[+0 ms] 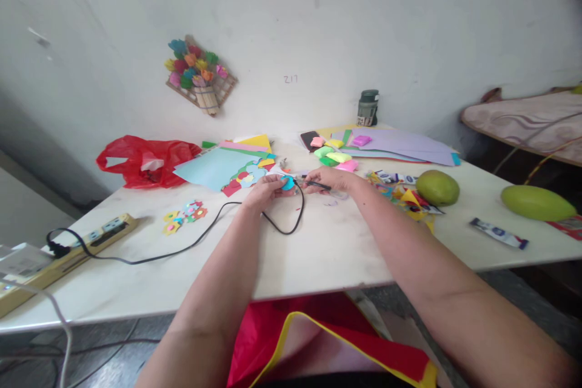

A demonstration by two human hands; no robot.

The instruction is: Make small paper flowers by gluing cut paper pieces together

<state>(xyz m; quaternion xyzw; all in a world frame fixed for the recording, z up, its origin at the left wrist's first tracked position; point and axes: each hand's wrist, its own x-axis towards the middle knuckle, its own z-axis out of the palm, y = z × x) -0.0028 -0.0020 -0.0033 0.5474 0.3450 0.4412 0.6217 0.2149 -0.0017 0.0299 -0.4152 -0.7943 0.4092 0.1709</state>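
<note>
Near the middle of the white table (291, 260), my left hand (269, 187) pinches a small blue paper piece (288, 182). Just to its right, my right hand (331, 180) is closed on a dark, thin tool (319, 185) whose tip points toward the blue piece. A black cord (182, 250) runs from the power strip to the spot between my hands. Colored paper flowers (185, 217) lie to the left of my left hand. Beyond that hand are cut paper shapes on light blue sheets (211, 168). Soft colored clay packs (339, 157) sit behind my right hand.
A power strip (97, 239) and a red plastic bag (140, 160) are at the left. On the right are two green fruits (437, 188), a glue tube (499, 233) and paper scraps (409, 200). Purple sheets (400, 144) and a green bottle (368, 108) stand farther back.
</note>
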